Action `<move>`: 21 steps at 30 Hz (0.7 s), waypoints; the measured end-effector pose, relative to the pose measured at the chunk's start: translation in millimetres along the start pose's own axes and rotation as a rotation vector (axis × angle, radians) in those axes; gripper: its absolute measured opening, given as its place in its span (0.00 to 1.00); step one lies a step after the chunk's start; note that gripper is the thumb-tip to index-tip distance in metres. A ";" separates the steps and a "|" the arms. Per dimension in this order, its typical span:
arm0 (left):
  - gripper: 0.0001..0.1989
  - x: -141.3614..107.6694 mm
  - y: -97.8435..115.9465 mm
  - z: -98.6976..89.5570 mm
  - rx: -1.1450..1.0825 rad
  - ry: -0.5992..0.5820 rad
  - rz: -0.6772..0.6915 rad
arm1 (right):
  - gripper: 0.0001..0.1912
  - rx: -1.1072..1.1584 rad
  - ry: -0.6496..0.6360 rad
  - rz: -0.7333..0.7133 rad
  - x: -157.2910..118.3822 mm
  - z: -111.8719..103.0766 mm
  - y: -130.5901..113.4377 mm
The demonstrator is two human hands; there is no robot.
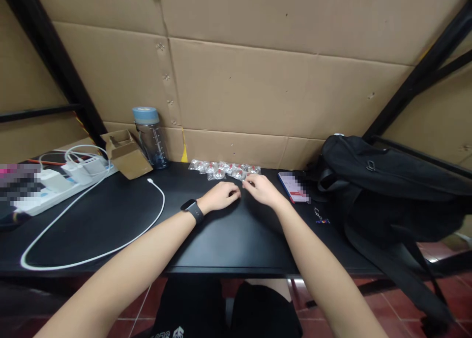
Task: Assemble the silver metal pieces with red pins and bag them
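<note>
Centrally, the right hand's (261,189) fingers curl narrowly at the packets (217,169), whether gripping one I cannot tell. The left hand (221,195), loosely curled, lies just left, below them; bottle (149,137) at left of frame, phone (294,187) right of centre

A blue-lidded bottle (150,138) and an open cardboard box (127,153) are set side by side at the back of the black table (228,239); a power strip (55,193) is crowded with white plugs at the left, a white cable (92,260) is looped in front, and a phone (294,186), a keyring (320,216) and a black backpack (391,195) are placed at the right
</note>
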State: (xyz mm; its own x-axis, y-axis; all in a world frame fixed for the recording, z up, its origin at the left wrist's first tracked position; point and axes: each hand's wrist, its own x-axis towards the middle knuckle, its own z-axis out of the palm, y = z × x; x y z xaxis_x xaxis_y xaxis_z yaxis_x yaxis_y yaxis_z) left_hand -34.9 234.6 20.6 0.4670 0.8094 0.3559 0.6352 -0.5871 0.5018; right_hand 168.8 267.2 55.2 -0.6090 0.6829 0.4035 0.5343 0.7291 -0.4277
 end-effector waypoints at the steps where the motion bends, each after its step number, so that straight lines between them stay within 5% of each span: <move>1: 0.12 -1.5 -0.3 -3.8 0.071 0.014 -0.004 | 0.11 -0.012 -0.047 0.040 -0.7 -4.4 14.0; 5: 0.14 -5.5 -8.6 -18.7 0.322 0.156 -0.098 | 0.11 -0.053 -0.053 0.218 -4.1 -9.7 54.7; 9: 0.16 -10.0 -26.8 -28.9 0.468 0.264 -0.198 | 0.14 -0.134 0.021 0.391 -6.7 -5.5 69.9; 14: 0.28 -16.4 -44.7 -25.5 0.481 0.105 -0.260 | 0.12 -0.127 0.054 0.299 -7.0 0.3 78.1; 21: 0.27 -16.1 -44.4 -19.1 0.446 -0.005 -0.305 | 0.17 -0.130 0.123 0.253 -7.4 8.8 76.5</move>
State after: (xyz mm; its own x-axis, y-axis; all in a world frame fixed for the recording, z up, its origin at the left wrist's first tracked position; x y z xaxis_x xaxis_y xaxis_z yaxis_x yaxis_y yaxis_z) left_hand -82.3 247.7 7.6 0.2228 0.9442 0.2425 0.9414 -0.2730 0.1979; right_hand 209.0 317.6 12.4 -0.3758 0.8382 0.3953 0.7355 0.5293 -0.4231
